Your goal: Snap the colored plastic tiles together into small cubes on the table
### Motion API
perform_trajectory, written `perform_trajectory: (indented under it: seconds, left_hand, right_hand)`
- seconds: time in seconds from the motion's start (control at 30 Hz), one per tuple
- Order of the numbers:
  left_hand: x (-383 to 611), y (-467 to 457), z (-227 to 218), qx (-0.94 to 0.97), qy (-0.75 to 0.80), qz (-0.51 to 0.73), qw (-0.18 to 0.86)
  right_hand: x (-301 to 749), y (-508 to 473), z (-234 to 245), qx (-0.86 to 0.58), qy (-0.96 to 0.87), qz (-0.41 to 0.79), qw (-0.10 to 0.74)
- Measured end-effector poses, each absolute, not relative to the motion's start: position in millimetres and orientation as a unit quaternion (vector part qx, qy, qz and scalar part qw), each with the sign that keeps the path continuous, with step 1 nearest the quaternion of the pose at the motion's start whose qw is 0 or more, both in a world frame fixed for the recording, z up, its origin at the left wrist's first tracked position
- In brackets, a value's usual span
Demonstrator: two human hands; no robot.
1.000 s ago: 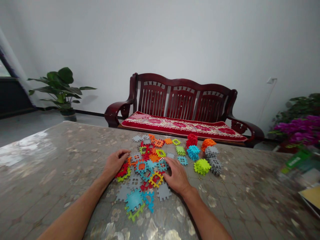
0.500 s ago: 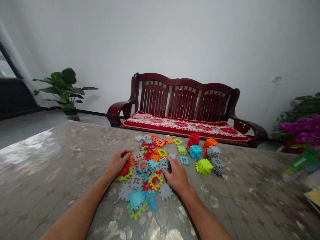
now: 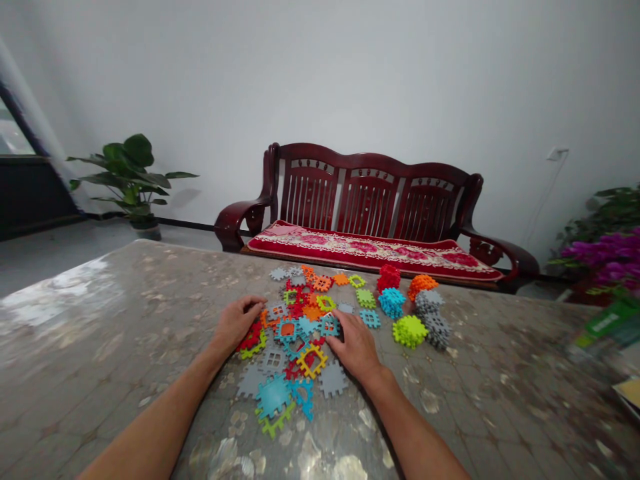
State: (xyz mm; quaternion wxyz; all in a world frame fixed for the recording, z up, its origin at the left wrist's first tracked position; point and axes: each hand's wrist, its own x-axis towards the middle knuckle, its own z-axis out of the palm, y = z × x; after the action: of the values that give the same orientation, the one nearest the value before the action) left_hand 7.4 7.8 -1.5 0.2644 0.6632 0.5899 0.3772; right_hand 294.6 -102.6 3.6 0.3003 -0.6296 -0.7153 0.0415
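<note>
Toothed plastic pieces (image 3: 275, 396), seen from the head camera, spread in a loose, many-coloured heap at the lower centre of the frame, flat on a patterned tabletop (image 3: 125, 333). Left hand (image 3: 240, 323) at the heap's left edge, back turned up, fingers bent toward the right of the frame, right by a red piece (image 3: 250, 337) and a lime piece (image 3: 256, 347); fingertips partly hidden, so impossible to tell whether gripping anything. Right hand (image 3: 356, 347) at the heap's right edge, back up, fingers toward the upper left, thumb below the index finger, a blue windowed piece (image 3: 329, 326) at the fingertips; pinched or merely touched, cannot tell. Just below the thumb, a grey piece (image 3: 333, 380). Both hands well apart, with much of the heap between. Left forearm (image 3: 160, 400) slanting in from the lower left, right forearm (image 3: 415, 420) from the lower right. Right of centre, 6 stacks: red (image 3: 389, 278), blue (image 3: 391, 303), lime (image 3: 409, 331), orange (image 3: 423, 285) and 2 grey (image 3: 438, 331). Across the middle, a wooden bench (image 3: 367, 193).
</note>
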Motion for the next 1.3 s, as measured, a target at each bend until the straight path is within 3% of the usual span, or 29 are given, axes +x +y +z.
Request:
perform_trajectory:
  seconds: [0.27,0.77,1.3]
  left_hand:
    - [8,6,2,0.662,0.599,0.372,0.254]
    - [9,6,4,0.665,0.599,0.368,0.251]
    - [8,5,3,0.659,0.601,0.373,0.255]
  right_hand:
    - [323,-105,8,-0.682,-0.66,-0.018,0.315]
    - [358,-107,10,-0.727,-0.626,-0.139,0.245]
    - [344,-101,6,-0.723,-0.636,-0.122,0.24]
